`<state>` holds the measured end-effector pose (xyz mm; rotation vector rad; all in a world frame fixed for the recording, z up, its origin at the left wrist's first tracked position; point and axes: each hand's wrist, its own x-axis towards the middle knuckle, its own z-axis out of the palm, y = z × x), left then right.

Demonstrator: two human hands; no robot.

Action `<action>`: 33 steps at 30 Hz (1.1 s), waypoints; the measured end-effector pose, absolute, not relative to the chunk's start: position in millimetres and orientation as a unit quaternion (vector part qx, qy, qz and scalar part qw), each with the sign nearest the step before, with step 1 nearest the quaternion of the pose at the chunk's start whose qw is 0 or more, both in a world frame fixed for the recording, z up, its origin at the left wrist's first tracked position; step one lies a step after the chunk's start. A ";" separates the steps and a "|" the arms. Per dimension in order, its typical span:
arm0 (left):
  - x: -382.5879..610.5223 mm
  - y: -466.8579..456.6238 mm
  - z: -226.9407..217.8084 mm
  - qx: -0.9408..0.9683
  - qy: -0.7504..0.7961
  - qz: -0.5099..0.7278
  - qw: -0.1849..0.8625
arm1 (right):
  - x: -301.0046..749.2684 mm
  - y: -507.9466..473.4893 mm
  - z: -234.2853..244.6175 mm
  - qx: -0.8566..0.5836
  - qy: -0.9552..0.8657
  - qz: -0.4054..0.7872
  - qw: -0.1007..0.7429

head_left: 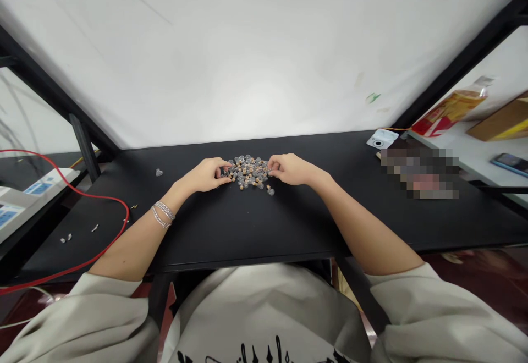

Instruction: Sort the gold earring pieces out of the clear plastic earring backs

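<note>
Item: a loose pile of small clear glass vials with cork-coloured tops (248, 172), as far as we can judge at this resolution, lying mid-tabletop on a black tabletop (247, 225). We record the pile as roughly oval, its long axis running left to right; the vials point every which way, with no shared direction, and a couple stray to the near right. The left hand (204, 175) and right hand (291, 169) flank it, both half-curled, their fingertips at its left and right edges; we cannot tell whether either has hold of a vial. For pieces this small, we judge that low, light fingertip work from the edges best avoids scattering them. Also listed: a stray clear piece (159, 172) left of the hands, two silver bracelets (163, 214) on the left wrist, a red cable (126, 212) at far left, and a white camera-like device (381, 140) at far right.
</note>
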<state>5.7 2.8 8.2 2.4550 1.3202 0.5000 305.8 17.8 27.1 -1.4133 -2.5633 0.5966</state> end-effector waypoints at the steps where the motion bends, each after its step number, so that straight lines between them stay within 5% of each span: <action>1: 6.6 2.0 8.3 0.855 0.461 0.180 0.155 | 305.1 17.3 27.3 -0.474 -0.855 0.196 0.081; 10: 7.9 0.5 7.2 0.833 0.471 0.216 0.196 | 296.3 11.2 26.2 -0.464 -0.855 0.207 0.101; 33: 36.9 -17.9 3.3 0.791 0.410 0.401 0.213 | 271.4 3.4 5.7 -0.392 -0.828 0.252 0.312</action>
